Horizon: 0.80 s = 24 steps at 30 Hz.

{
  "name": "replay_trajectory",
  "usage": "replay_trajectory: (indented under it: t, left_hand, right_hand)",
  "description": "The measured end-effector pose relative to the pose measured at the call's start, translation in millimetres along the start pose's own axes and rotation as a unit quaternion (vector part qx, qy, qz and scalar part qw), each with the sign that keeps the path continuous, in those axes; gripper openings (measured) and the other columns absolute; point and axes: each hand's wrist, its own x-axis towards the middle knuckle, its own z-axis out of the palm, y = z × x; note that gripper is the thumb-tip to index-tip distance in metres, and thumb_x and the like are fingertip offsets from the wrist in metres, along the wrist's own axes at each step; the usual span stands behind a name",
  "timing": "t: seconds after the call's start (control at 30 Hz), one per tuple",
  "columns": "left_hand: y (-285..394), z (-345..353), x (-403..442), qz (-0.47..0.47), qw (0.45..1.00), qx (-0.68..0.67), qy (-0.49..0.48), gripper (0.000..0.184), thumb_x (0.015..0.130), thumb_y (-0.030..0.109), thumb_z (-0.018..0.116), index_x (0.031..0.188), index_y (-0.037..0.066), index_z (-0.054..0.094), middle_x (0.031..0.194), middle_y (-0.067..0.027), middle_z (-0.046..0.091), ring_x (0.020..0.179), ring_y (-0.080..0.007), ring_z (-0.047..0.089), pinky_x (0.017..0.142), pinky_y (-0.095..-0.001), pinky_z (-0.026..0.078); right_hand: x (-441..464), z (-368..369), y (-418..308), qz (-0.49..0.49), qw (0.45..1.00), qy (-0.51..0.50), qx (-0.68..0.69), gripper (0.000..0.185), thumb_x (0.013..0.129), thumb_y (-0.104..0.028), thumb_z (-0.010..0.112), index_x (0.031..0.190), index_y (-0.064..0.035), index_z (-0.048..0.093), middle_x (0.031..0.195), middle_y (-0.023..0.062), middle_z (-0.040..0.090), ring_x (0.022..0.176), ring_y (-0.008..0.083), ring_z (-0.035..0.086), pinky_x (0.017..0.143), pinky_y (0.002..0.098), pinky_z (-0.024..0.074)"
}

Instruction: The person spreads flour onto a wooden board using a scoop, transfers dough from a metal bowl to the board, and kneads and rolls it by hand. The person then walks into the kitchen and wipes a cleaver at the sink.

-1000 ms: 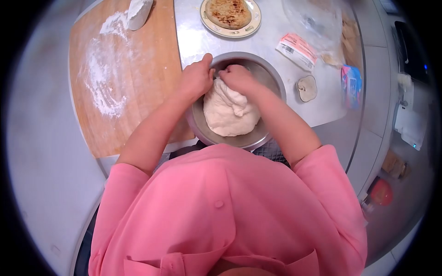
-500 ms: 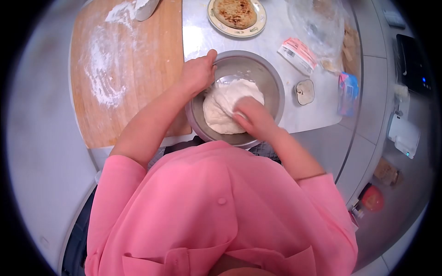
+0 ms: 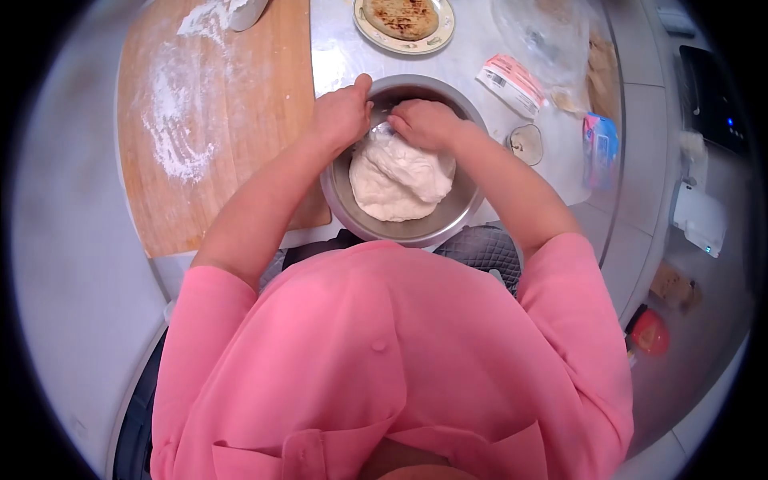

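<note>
Head camera: I look down at a round, grey metal bowl (image 3: 466, 178) at the near side of a pale, shiny table (image 3: 336, 52), close to my body. Inside it lies a big, soft mass of white dough (image 3: 394, 188), with its upper layer folded and creased over a smoother part below. My left grip (image 3: 342, 118) is curled over the bowl's rim at the far left, thumb sticking up, and has hold of the edge. My right grip (image 3: 428, 126) is inside the bowl at the dough's far side, fingers bent inward and touching it; their tips are partly hidden, so I cannot tell whether they pinch any of it.

To my left, just beside the bowl, lies a large, light-brown wooden board (image 3: 260, 136), streaked with white flour (image 3: 172, 120); a white container (image 3: 250, 14) is at its far edge, cut off by the view. Beyond the bowl, a browned, round flatbread (image 3: 400, 18) lies on a cream plate with a patterned rim (image 3: 439, 40). To the right are a small, pale, wavy-edged dish (image 3: 526, 144) near the bowl, a white and pinkish-red packet (image 3: 514, 84) past it, a crumpled clear plastic bag (image 3: 548, 36) farther back, and a blue and pink packet (image 3: 600, 152) near the table's right edge.
</note>
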Motion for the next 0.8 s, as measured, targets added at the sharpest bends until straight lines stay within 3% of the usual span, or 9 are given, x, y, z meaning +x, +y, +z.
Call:
replay_trajectory:
  t: [0.07,0.23,0.3,0.4,0.6,0.67,0.73,0.8]
  left_hand:
    - [0,0,-1,-0.004,1.0,-0.007,-0.003,0.021,0.084,0.016,0.056,0.096,0.004,0.045,0.079,-0.0184,0.065,0.077,-0.0377,0.063,0.068,-0.0485,0.049]
    - [4,-4,-7,-0.022,0.999,-0.03,0.012,0.02,0.084,0.016,0.056,0.097,0.003,0.046,0.08,-0.0213,0.064,0.078,-0.0387,0.063,0.069,-0.0489,0.049]
    - [0,0,-7,-0.025,0.999,-0.033,0.018,0.02,0.085,0.015,0.055,0.098,0.003,0.046,0.08,-0.0219,0.064,0.079,-0.0389,0.063,0.07,-0.0487,0.049]
    - [2,-2,-4,-0.025,0.999,-0.038,0.023,0.02,0.084,0.015,0.055,0.098,0.002,0.047,0.08,-0.0223,0.064,0.08,-0.0393,0.063,0.072,-0.0486,0.049]
    - [6,2,-2,-0.025,0.999,-0.026,-0.003,0.02,0.084,0.014,0.055,0.098,0.002,0.047,0.081,-0.0217,0.064,0.08,-0.0386,0.063,0.072,-0.0481,0.049]
    - [7,1,3,-0.03,0.999,-0.019,-0.009,0.02,0.084,0.014,0.056,0.097,0.002,0.047,0.081,-0.0215,0.064,0.08,-0.0382,0.063,0.072,-0.048,0.049]
    - [10,-3,-2,-0.027,0.999,-0.014,-0.013,0.02,0.084,0.013,0.055,0.098,0.002,0.047,0.081,-0.0215,0.064,0.081,-0.0378,0.063,0.072,-0.0474,0.049]
    - [9,-6,-4,-0.017,1.0,-0.017,-0.011,0.02,0.083,0.013,0.055,0.098,0.002,0.046,0.081,-0.0215,0.064,0.081,-0.0378,0.063,0.071,-0.0474,0.049]
  right_hand:
    - [-15,11,17,0.063,0.998,-0.004,-0.014,0.033,0.091,-0.02,0.035,0.097,-0.0057,0.064,0.103,0.0164,0.063,0.098,0.0338,0.059,0.084,0.0452,0.0465]
    - [-44,15,7,0.113,0.991,0.053,0.052,0.033,0.089,-0.018,0.035,0.094,0.0009,0.061,0.098,0.0212,0.063,0.098,0.0357,0.059,0.086,0.0459,0.0458]
    - [-51,18,5,0.187,0.982,-0.012,0.031,0.036,0.088,-0.02,0.034,0.091,0.0042,0.061,0.097,0.0242,0.062,0.098,0.0383,0.058,0.088,0.0468,0.0439]
    - [-71,31,-30,0.204,0.953,0.184,0.125,0.036,0.085,-0.024,0.039,0.083,0.0035,0.062,0.093,0.0265,0.061,0.092,0.0411,0.057,0.085,0.0489,0.0425]
    - [-105,23,-76,0.112,0.968,0.183,0.129,0.035,0.084,-0.024,0.04,0.084,0.0042,0.061,0.088,0.0246,0.06,0.088,0.0406,0.054,0.081,0.0487,0.0426]
    - [-104,19,-55,0.089,0.966,0.2,0.141,0.035,0.084,-0.024,0.039,0.087,0.0042,0.06,0.09,0.0259,0.06,0.087,0.0411,0.055,0.082,0.0489,0.0421]
    - [-86,3,-34,0.198,0.952,0.114,0.203,0.038,0.086,-0.023,0.036,0.092,0.0046,0.061,0.095,0.0262,0.061,0.091,0.0417,0.056,0.086,0.0473,0.0418]
    - [-57,12,-11,0.248,0.942,0.117,0.192,0.039,0.086,-0.023,0.035,0.093,0.0037,0.062,0.099,0.0256,0.061,0.094,0.0414,0.057,0.087,0.0461,0.0421]
